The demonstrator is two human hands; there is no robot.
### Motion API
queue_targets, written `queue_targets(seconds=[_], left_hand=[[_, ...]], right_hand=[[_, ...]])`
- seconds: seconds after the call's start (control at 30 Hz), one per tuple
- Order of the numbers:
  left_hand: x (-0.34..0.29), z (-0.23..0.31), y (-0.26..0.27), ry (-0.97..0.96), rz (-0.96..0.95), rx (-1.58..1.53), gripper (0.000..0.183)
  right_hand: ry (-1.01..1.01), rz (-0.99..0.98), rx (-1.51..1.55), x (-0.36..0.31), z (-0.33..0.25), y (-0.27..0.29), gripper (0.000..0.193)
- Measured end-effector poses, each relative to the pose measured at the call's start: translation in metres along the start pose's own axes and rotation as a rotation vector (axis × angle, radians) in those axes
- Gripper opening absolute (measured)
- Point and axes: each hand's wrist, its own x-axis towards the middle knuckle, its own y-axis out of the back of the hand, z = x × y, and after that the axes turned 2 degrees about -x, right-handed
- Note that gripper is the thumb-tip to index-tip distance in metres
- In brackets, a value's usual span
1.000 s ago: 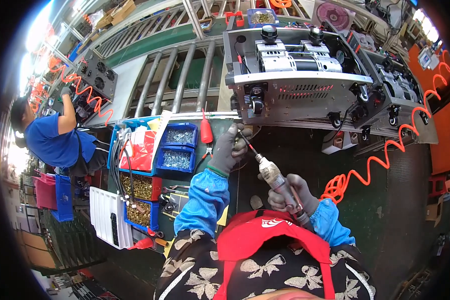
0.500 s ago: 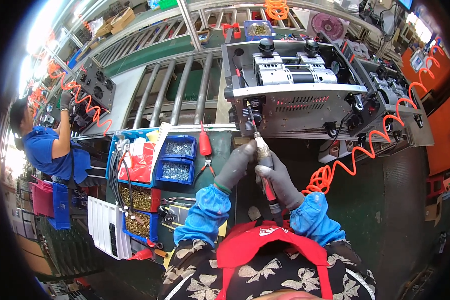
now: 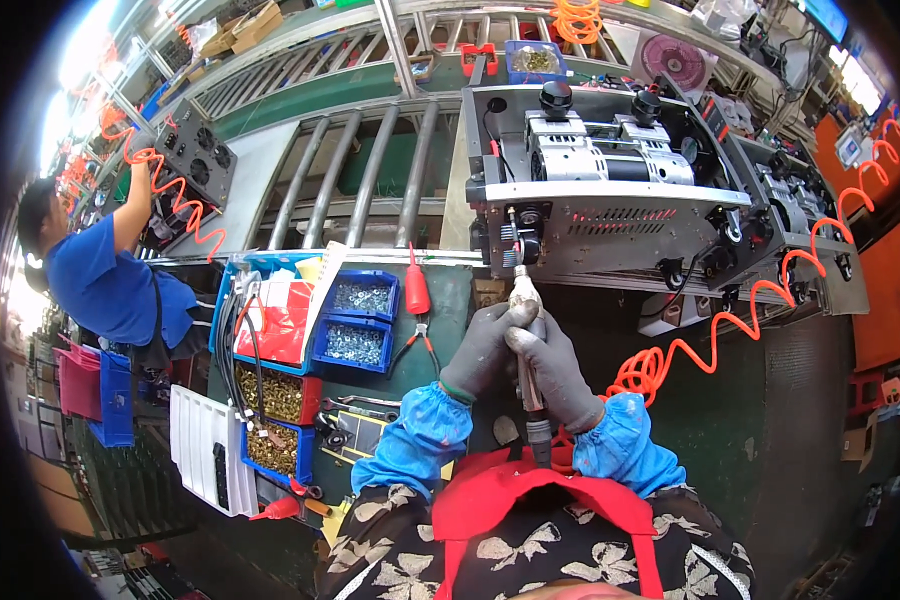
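My right hand (image 3: 560, 370), in a grey glove, is closed round the body of a pneumatic screwdriver (image 3: 529, 292). The gloved left hand (image 3: 478, 355) is closed too, its fingers at the tool's pale front end. The tool points away from me, its tip at a black caster (image 3: 531, 247) on the near left corner of a grey metal housing (image 3: 610, 215). Whether the tip sits on a screw there is too small to tell. Silver compressor motors (image 3: 610, 160) with black round caps fill the open housing.
Left of my hands stand blue bins of small metal hardware (image 3: 355, 342), a red bottle (image 3: 416, 290) and pliers (image 3: 422, 335). An orange coiled hose (image 3: 710, 330) hangs at right. Beyond lies a roller conveyor (image 3: 370, 180). A co-worker in blue (image 3: 120, 280) stands far left.
My left hand has closed in on the screwdriver's front end. The tool stands straighter, its tip lower on the housing's corner. The view has shifted slightly, and the co-worker's arm is raised.
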Motion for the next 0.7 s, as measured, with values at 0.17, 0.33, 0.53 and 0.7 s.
queue_targets(seconds=[0.17,0.33,0.53,0.7], left_hand=[[0.004,-0.002,0.005,-0.024,0.026,0.012,0.036],[0.004,-0.012,0.021,0.122,0.011,-0.157,0.032],[0.000,-0.019,0.083,0.099,0.073,-0.425,0.038],[-0.021,-0.031,0.079,0.107,0.108,-0.389,0.036]], right_hand=[[0.104,-0.006,-0.016,0.010,0.014,-0.001,0.050],[0.105,-0.042,-0.042,-0.011,0.010,0.008,0.061],[-0.134,-0.281,-0.160,-0.059,0.030,0.058,0.080],[-0.144,-0.411,-0.203,-0.081,0.036,0.070,0.081]])
